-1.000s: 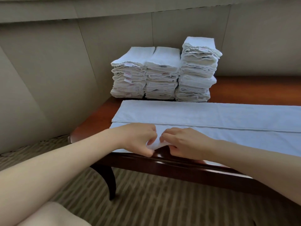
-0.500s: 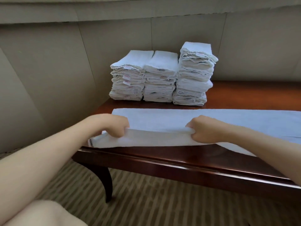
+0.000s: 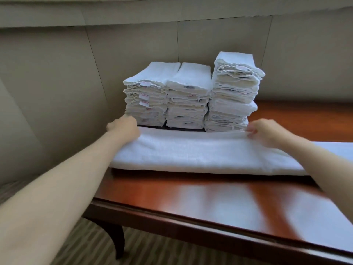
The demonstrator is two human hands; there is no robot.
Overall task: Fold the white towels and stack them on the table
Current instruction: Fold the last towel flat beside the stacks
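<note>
A long white towel (image 3: 200, 152) lies folded lengthwise across the brown wooden table (image 3: 172, 190), its far edge just in front of three stacks of folded white towels (image 3: 189, 96). My left hand (image 3: 124, 127) grips the towel's far edge at its left end, close to the leftmost stack. My right hand (image 3: 267, 132) pinches the same far edge further right, near the tallest stack. The towel runs on to the right, past my right forearm and out of view.
The table stands in a corner, with beige panelled walls (image 3: 57, 92) behind and to the left. Its front edge (image 3: 210, 224) and a curved dark leg (image 3: 118, 240) are near me, above striped carpet (image 3: 152, 251).
Both hands have carried the towel's near edge from the table's front over to the far side, folding it lengthwise. The hands moved apart and now rest by the stacks.
</note>
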